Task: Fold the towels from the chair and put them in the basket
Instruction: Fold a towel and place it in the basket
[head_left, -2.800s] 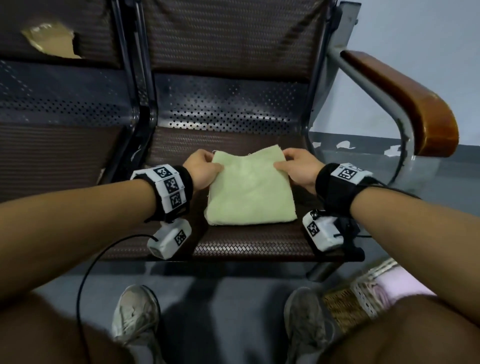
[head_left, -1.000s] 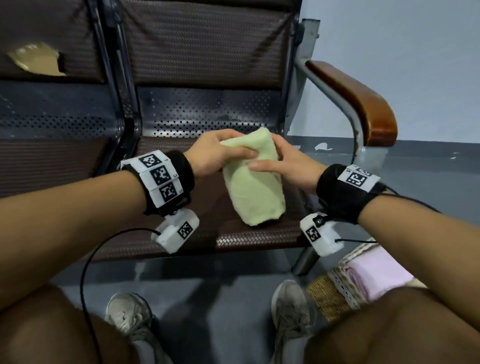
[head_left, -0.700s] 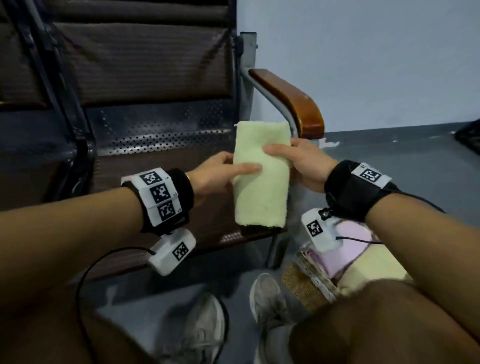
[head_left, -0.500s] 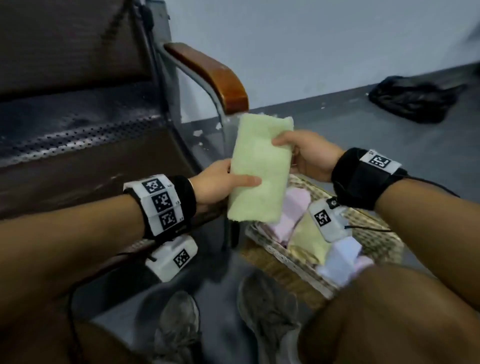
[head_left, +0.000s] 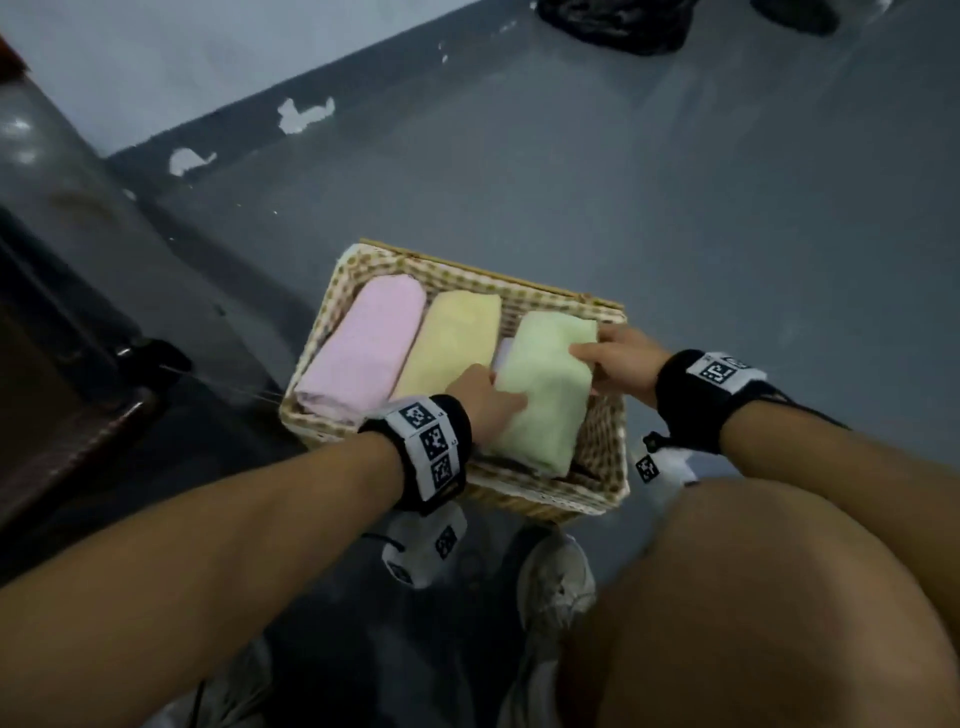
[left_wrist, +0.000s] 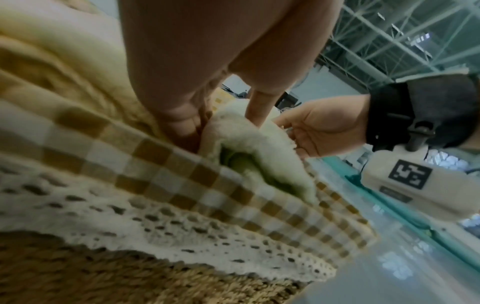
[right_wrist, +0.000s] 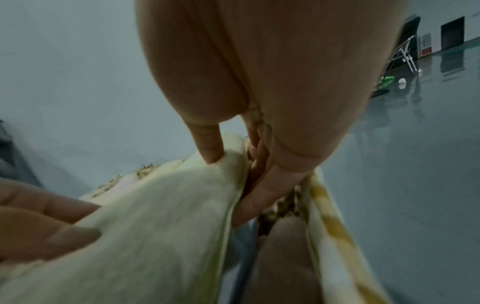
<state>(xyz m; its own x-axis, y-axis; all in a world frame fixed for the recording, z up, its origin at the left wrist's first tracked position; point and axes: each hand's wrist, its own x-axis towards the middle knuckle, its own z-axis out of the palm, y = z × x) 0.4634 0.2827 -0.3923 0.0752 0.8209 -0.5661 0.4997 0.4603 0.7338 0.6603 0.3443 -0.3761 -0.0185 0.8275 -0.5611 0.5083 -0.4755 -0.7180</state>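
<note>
A wicker basket (head_left: 540, 500) with a checked liner (left_wrist: 155, 174) stands on the grey floor. Inside lie a folded pink towel (head_left: 363, 348) and a folded yellow towel (head_left: 452, 338) side by side. The folded green towel (head_left: 545, 400) sits at the basket's right end, tilted against the near wall. My left hand (head_left: 496, 402) grips its left edge, thumb on top and fingers underneath (left_wrist: 182, 127). Its far right edge is gripped by my right hand (head_left: 589, 358), thumb (right_wrist: 210, 144) above and fingers below the green towel (right_wrist: 155, 226).
The chair's metal frame and seat edge (head_left: 78, 332) are at the left. My shoe (head_left: 556, 582) and right knee (head_left: 753, 597) are just in front of the basket. A dark bag (head_left: 613, 26) lies far off by the wall. A pale cloth (head_left: 503, 356) peeks out under the green towel.
Both hands have carried the folded green towel off the chair seat, to the right and down into the basket's right end. My head has turned down to the basket.
</note>
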